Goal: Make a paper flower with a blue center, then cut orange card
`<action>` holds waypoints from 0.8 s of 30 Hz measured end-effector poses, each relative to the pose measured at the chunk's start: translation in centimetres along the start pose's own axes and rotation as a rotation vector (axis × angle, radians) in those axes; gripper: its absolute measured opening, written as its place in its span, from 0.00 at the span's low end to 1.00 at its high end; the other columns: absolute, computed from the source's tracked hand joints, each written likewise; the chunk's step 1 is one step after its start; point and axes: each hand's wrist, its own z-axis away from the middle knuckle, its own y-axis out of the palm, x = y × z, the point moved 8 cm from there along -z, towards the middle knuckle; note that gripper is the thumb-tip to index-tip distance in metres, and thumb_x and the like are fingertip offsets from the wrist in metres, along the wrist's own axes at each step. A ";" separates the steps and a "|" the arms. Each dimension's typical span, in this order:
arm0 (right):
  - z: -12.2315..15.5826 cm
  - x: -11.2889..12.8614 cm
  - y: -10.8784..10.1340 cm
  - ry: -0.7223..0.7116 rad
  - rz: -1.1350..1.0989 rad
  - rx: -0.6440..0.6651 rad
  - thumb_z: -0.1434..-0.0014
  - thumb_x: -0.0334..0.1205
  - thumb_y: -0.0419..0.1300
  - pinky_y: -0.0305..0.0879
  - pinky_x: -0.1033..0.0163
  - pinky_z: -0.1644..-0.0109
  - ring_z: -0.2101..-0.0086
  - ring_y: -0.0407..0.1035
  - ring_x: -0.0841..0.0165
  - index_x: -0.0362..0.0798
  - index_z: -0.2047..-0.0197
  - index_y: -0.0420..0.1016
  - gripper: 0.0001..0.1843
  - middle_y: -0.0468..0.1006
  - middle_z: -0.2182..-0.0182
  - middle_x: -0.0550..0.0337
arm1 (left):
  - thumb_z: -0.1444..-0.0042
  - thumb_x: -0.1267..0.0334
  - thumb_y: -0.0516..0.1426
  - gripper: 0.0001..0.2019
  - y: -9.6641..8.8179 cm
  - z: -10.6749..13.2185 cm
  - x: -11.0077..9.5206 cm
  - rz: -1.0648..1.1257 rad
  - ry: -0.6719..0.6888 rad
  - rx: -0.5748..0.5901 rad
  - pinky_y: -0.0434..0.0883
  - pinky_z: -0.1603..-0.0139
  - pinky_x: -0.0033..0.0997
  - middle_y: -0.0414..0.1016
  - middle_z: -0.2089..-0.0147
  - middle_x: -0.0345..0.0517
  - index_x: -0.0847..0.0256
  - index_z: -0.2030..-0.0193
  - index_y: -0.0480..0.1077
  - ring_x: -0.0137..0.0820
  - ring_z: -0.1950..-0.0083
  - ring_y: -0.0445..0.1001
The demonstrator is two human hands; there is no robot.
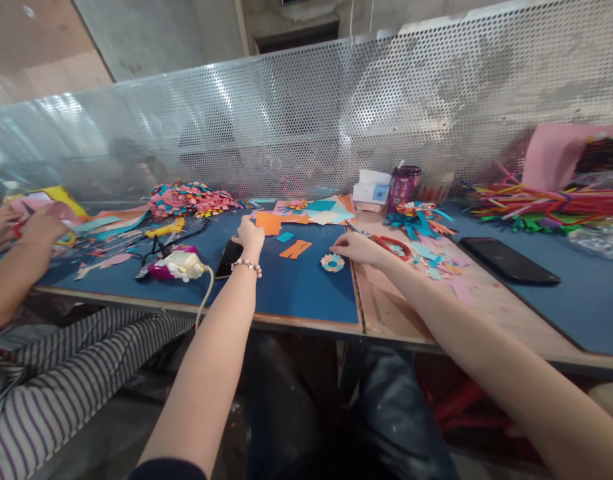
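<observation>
My left hand (249, 234), with a bead bracelet on its wrist, reaches over the blue mat (296, 293). Its fingertips rest at the left edge of an orange paper square (269, 223), and it looks open. A dark phone (229, 258) lies just below that hand. My right hand (357, 249) lies flat on the table, open, its fingers stretched toward a small blue-and-peach paper flower (333, 262). Orange paper strips (295, 249) and a small blue scrap (285, 237) lie between my hands. Red-handled scissors (395, 246) lie just right of my right hand.
A glue gun (179, 264) with its cord sits left of the phone. Finished paper flowers (191, 199) are piled at the back. A second phone (509, 261), coloured strips (536, 200), a white box (371, 187) and a purple cup (403, 185) stand to the right. A co-worker's hands (33, 227) work at far left. A perforated metal screen (336, 113) closes off the back.
</observation>
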 end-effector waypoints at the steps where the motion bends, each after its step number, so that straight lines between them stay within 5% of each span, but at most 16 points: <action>1: -0.1 -0.1 -0.3 -0.001 0.012 -0.048 0.41 0.41 0.62 0.61 0.62 0.65 0.70 0.70 0.65 0.42 0.68 0.80 0.11 0.79 0.71 0.53 | 0.47 0.69 0.57 0.20 0.0 0.0 -0.3 0.072 -0.002 -0.010 0.66 0.45 0.50 0.76 0.47 0.59 0.61 0.46 0.64 0.49 0.38 0.68; 5: -0.3 0.0 -1.3 -0.039 0.000 -0.217 0.38 0.42 0.60 0.64 0.61 0.57 0.62 0.72 0.63 0.41 0.53 0.78 0.15 0.80 0.61 0.50 | 0.41 0.67 0.53 0.17 2.1 1.1 -2.9 0.362 0.092 0.192 0.72 0.53 0.33 0.74 0.44 0.56 0.63 0.44 0.66 0.36 0.46 0.75; 9: -0.6 0.1 -1.3 -0.064 -0.357 -0.274 0.38 0.47 0.60 0.66 0.62 0.53 0.56 0.73 0.64 0.41 0.32 0.58 0.36 0.80 0.55 0.50 | 0.44 0.67 0.59 0.17 4.9 3.7 -5.2 0.500 0.167 0.460 0.73 0.55 0.30 0.75 0.45 0.57 0.63 0.47 0.71 0.34 0.51 0.77; 11: -0.6 0.4 -0.8 -0.081 -0.463 -0.233 0.40 0.48 0.62 0.67 0.62 0.55 0.58 0.73 0.63 0.41 0.35 0.64 0.33 0.80 0.56 0.50 | 0.47 0.68 0.62 0.17 6.3 5.1 -5.9 0.502 0.177 0.579 0.74 0.56 0.33 0.77 0.49 0.58 0.64 0.49 0.73 0.35 0.54 0.77; 13: -0.5 0.9 -0.2 -0.108 -0.423 -0.173 0.42 0.45 0.62 0.67 0.63 0.59 0.62 0.73 0.64 0.42 0.50 0.78 0.20 0.81 0.61 0.54 | 0.48 0.67 0.63 0.17 7.2 6.1 -6.3 0.475 0.184 0.652 0.74 0.56 0.35 0.78 0.52 0.58 0.66 0.51 0.74 0.37 0.54 0.78; 17: -0.8 0.0 0.2 -0.009 -0.409 -0.177 0.44 0.33 0.60 0.64 0.66 0.68 0.71 0.71 0.68 0.41 0.70 0.78 0.07 0.79 0.72 0.57 | 0.43 0.61 0.61 0.16 7.1 5.7 -6.0 0.372 0.204 0.599 0.73 0.52 0.36 0.77 0.49 0.57 0.64 0.48 0.73 0.37 0.50 0.77; 21: -3.5 -2.1 0.0 0.191 -0.468 -0.160 0.43 0.27 0.58 0.65 0.68 0.72 0.74 0.71 0.71 0.39 0.70 0.76 0.06 0.78 0.73 0.55 | 0.36 0.59 0.55 0.15 5.4 3.3 -3.6 0.156 0.185 0.374 0.70 0.44 0.39 0.71 0.41 0.56 0.62 0.45 0.69 0.38 0.42 0.71; 24: -6.9 -3.5 -0.4 0.312 -0.488 -0.141 0.38 0.32 0.60 0.68 0.68 0.71 0.74 0.71 0.74 0.39 0.64 0.74 0.04 0.77 0.71 0.58 | 0.37 0.58 0.57 0.17 5.6 1.9 -1.8 -0.044 0.162 0.350 0.72 0.47 0.48 0.70 0.43 0.53 0.62 0.44 0.68 0.40 0.46 0.72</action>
